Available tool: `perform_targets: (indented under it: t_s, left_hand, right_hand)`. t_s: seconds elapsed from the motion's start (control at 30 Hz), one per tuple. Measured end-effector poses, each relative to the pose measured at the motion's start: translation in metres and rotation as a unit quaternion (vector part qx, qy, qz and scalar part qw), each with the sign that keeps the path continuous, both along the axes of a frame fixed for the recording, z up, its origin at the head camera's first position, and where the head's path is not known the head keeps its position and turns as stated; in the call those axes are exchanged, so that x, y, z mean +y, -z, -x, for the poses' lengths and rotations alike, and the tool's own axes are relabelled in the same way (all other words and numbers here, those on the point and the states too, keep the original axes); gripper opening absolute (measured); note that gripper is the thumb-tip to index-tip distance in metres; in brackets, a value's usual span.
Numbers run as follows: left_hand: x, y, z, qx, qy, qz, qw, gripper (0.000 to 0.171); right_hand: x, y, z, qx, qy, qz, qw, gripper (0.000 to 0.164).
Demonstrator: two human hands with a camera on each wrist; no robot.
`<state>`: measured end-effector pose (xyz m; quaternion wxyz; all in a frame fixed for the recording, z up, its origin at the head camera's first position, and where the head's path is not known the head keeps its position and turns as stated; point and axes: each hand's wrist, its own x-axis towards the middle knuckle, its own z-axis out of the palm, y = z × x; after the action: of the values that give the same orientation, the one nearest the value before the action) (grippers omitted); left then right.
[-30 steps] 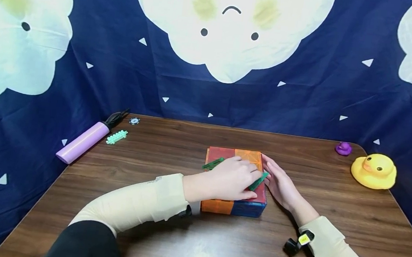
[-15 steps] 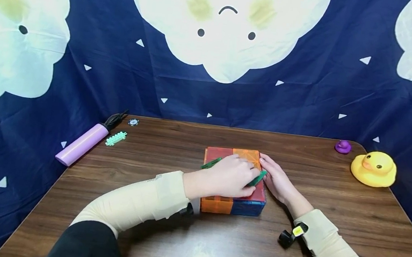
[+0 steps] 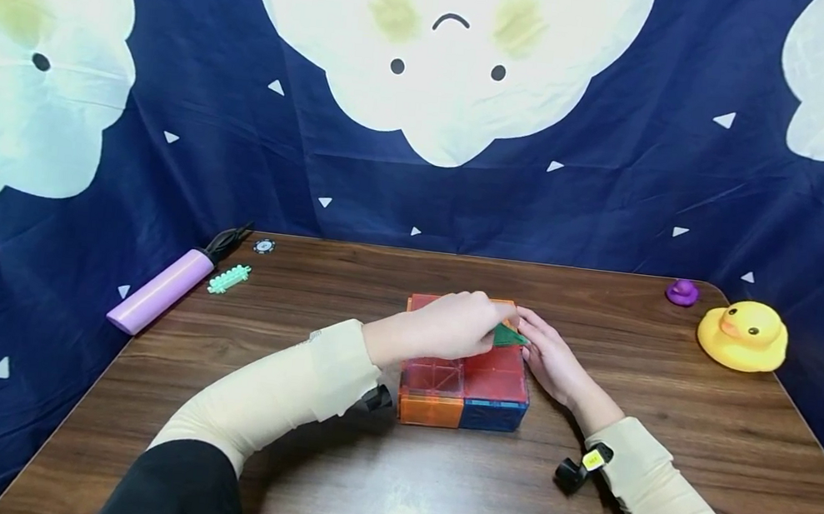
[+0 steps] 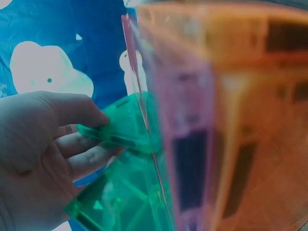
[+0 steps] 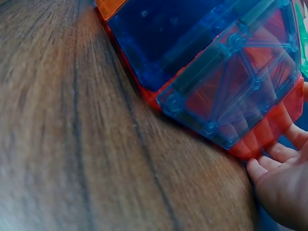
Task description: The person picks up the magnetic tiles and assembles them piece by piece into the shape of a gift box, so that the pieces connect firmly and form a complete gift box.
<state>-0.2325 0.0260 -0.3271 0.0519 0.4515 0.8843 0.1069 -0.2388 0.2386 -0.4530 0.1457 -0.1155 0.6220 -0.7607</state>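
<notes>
A low box of see-through magnetic tiles, red on top with orange and blue sides, stands mid-table. Over its top, my left hand pinches a green magnetic tile between thumb and fingers. A second green tile shows below it in the left wrist view, against the box. In the head view, one green tile sticks out past the left fingers toward the box's back right. My right hand lies along the right side, its straight fingers touching a red tile there.
A purple hand pump, a mint-green bumpy toy and a round chip lie at the back left. A yellow rubber duck and a small purple duck sit at the back right. A blue cloth hangs behind the table.
My left hand has moved toward the back of the box, and the green tile with it, uncovering the red front top. The right hand stays at the right side.
</notes>
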Motion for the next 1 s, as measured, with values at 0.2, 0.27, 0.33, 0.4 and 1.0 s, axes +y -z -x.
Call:
perform_targets:
  t_s: [0.2,0.27,0.33,0.4,1.0]
  left_hand:
    - [-0.006,0.000,0.015,-0.060,0.007,-0.065,0.9961,0.022]
    - [-0.008,0.001,0.018,-0.069,0.016,-0.073,0.9948,0.020]
    - [-0.008,0.001,0.019,-0.073,0.020,-0.073,0.9945,0.019]
    - [-0.008,0.000,0.018,-0.072,0.022,-0.071,0.9946,0.019]
    - [-0.035,-0.006,0.018,-0.058,-0.034,-0.192,0.9792,0.049]
  right_hand:
    - [-0.002,-0.001,0.001,-0.004,0.000,0.008,1.000,0.043]
    - [-0.003,-0.002,0.002,-0.006,0.001,0.007,1.000,0.045]
    - [-0.002,-0.001,0.002,-0.009,0.003,0.008,1.000,0.047]
    - [-0.002,0.000,0.002,-0.010,0.005,0.009,1.000,0.048]
    - [0.003,-0.001,-0.003,0.017,-0.008,0.001,1.000,0.063]
